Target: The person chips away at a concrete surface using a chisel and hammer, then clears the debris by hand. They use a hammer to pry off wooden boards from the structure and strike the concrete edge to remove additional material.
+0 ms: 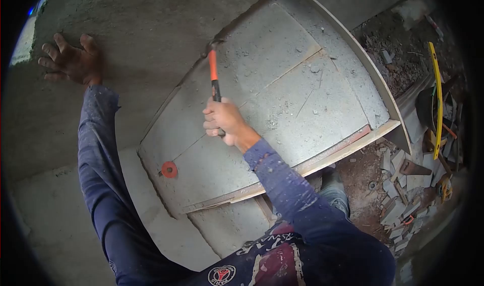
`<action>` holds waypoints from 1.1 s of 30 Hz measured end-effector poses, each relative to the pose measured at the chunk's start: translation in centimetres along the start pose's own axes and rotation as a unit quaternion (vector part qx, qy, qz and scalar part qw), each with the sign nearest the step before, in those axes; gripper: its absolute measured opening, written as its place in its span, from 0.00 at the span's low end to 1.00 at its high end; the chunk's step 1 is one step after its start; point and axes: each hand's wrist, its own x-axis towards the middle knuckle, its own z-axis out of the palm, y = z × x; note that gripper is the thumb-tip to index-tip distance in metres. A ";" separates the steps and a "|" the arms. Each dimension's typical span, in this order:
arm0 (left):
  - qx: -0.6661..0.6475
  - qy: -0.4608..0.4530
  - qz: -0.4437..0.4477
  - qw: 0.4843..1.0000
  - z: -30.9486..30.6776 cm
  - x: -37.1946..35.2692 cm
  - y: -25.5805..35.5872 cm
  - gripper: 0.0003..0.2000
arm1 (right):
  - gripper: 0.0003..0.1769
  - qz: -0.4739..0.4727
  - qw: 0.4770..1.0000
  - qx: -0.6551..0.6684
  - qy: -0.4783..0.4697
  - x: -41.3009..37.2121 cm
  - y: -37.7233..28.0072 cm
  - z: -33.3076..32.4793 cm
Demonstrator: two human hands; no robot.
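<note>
My right hand is gripping the hammer, its head pointing away from me at the bench's wall-side edge. My left hand, farther from that edge, is spreading wide against the wall.

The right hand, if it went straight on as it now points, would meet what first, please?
Led by the hammer, the right hand would probably reach the grey wall first, just beyond the edge of the slab, though depth there is unclear.
</note>
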 end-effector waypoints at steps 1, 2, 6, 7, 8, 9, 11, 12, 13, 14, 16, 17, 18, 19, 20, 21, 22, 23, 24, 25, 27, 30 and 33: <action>0.002 0.012 0.000 1.000 0.7 0.5 0.1 0.35 | 0.09 -0.073 0.997 -0.035 -0.012 -2.6 -2.7 0.0; 0.006 0.010 0.004 1.000 0.7 0.3 -0.1 0.35 | 0.09 -0.154 0.985 -0.071 0.010 -5.6 -6.0 0.2; 0.005 0.005 0.007 1.000 0.8 0.0 -0.3 0.35 | 0.07 -0.588 0.780 -0.185 0.104 -16.8 -16.8 0.9; 0.001 0.011 0.005 1.000 0.8 0.1 -0.3 0.35 | 0.05 -0.646 0.740 -0.169 0.085 -19.5 -19.5 0.1; -0.002 0.018 0.003 1.000 0.9 0.2 -0.3 0.35 | 0.03 -0.723 0.672 -0.126 0.095 -21.9 -22.2 -0.7; -0.001 0.011 0.005 1.000 0.8 0.3 -0.2 0.35 | 0.03 -0.789 0.600 -0.081 0.106 -22.9 -24.0 -1.6; 0.018 0.003 -0.016 1.000 0.6 0.6 0.0 0.35 | 0.02 -0.843 0.530 -0.044 0.075 -19.2 -24.8 -4.7; 0.020 0.002 -0.015 1.000 0.7 0.5 0.0 0.35 | 0.02 -0.892 0.449 -0.008 0.038 -17.2 -24.2 -6.5; 0.010 0.018 -0.008 1.000 0.9 0.4 0.0 0.35 | 0.02 -0.893 0.449 -0.007 0.032 -10.0 -17.3 -2.4; 0.002 0.034 0.000 0.999 0.8 0.4 0.0 0.35 | 0.06 -0.762 0.589 0.048 0.265 -2.4 -11.2 1.6; 0.018 0.019 -0.004 1.000 0.0 0.4 -0.1 0.35 | 0.07 -0.460 0.867 0.054 0.182 4.4 -0.8 2.7; 0.023 0.003 -0.013 1.000 0.2 0.8 0.4 0.35 | 0.08 -0.087 0.993 0.046 0.068 6.4 2.0 0.6; 0.018 0.022 -0.020 0.999 1.3 1.9 0.9 0.35 | 0.08 -0.104 0.992 0.038 0.061 6.2 -0.5 0.6; 0.026 0.022 -0.022 0.999 1.4 1.6 0.5 0.35 | 0.07 -0.140 0.988 0.012 0.064 4.2 -2.5 0.1; 0.028 0.000 -0.008 1.000 0.4 0.5 -0.2 0.35 | 0.06 -0.161 0.984 0.005 0.079 0.7 -2.9 -0.3; 0.022 0.010 -0.010 1.000 0.5 0.8 -0.2 0.35 | 0.08 -0.211 0.975 0.012 0.069 -2.6 -5.6 -0.1; 0.010 0.031 -0.008 0.999 0.9 1.2 -0.1 0.35 | 0.09 -0.279 0.959 -0.004 0.057 -6.1 -8.8 -0.1; 0.000 0.031 -0.003 1.000 0.7 0.5 0.0 0.35 | 0.09 -0.361 0.931 0.009 0.060 -9.7 -11.7 0.2; -0.002 0.021 -0.004 1.000 0.4 0.0 0.0 0.35 | 0.08 -0.472 0.878 -0.040 0.067 -13.4 -14.4 0.7; 0.004 0.021 -0.006 1.000 0.5 0.4 0.1 0.35 | 0.09 -0.550 0.833 -0.059 -0.003 -16.5 -17.3 0.0; 0.011 0.011 -0.007 1.000 0.6 0.6 0.0 0.36 | 0.13 -0.671 0.730 -0.126 -0.037 -22.3 -23.3 -1.4; 0.038 -0.005 -0.011 0.999 0.7 0.6 -0.3 0.36 | 0.18 -0.823 0.554 -0.014 0.125 -17.9 -21.3 -0.2; 0.026 0.014 -0.016 0.999 0.3 0.6 -0.3 0.36 | 0.10 -0.410 0.900 0.065 0.137 -2.5 -7.5 0.6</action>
